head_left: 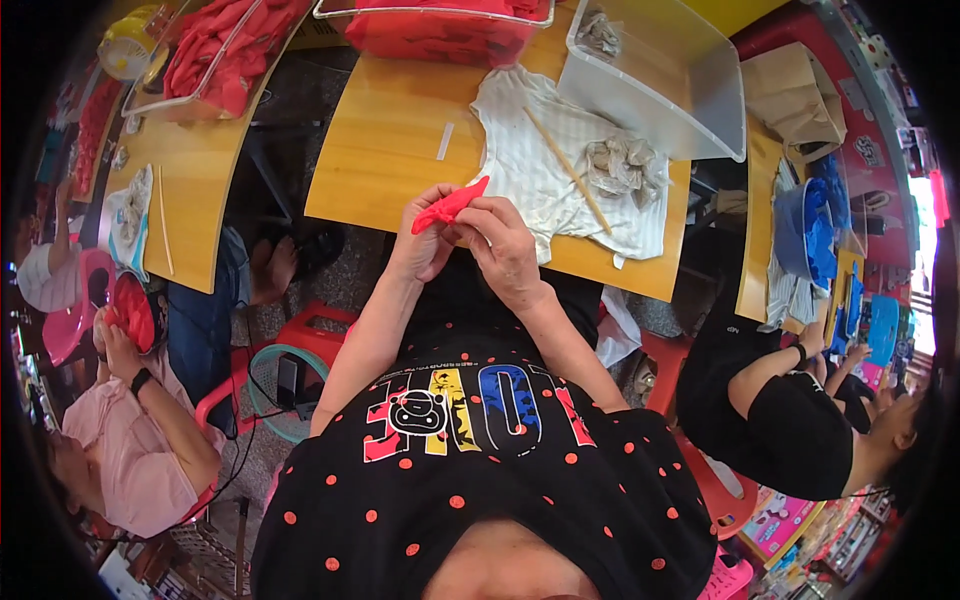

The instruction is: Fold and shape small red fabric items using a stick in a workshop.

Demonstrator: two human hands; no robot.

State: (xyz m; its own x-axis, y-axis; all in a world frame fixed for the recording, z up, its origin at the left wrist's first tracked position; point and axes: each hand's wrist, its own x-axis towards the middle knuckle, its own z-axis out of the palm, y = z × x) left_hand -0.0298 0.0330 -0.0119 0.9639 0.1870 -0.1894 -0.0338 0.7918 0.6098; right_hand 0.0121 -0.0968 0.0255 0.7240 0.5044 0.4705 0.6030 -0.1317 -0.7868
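A small piece of bright red cloth is held up between my two hands, just over the near edge of the wooden table. My left hand grips its left part, with the fingers curled behind it. At its right end my right hand pinches the lower edge between thumb and fingers. Beyond and to the right lies a white striped garment, spread flat. A thin wooden stick rests slantwise on it, beside a crumpled greyish clump of thin material.
A bin of red cloth stands at the table's far edge, with a clear plastic bin to its right. A white strip lies on the table. People sit at tables on both sides; the left person holds red cloth. A turquoise basket stands low left.
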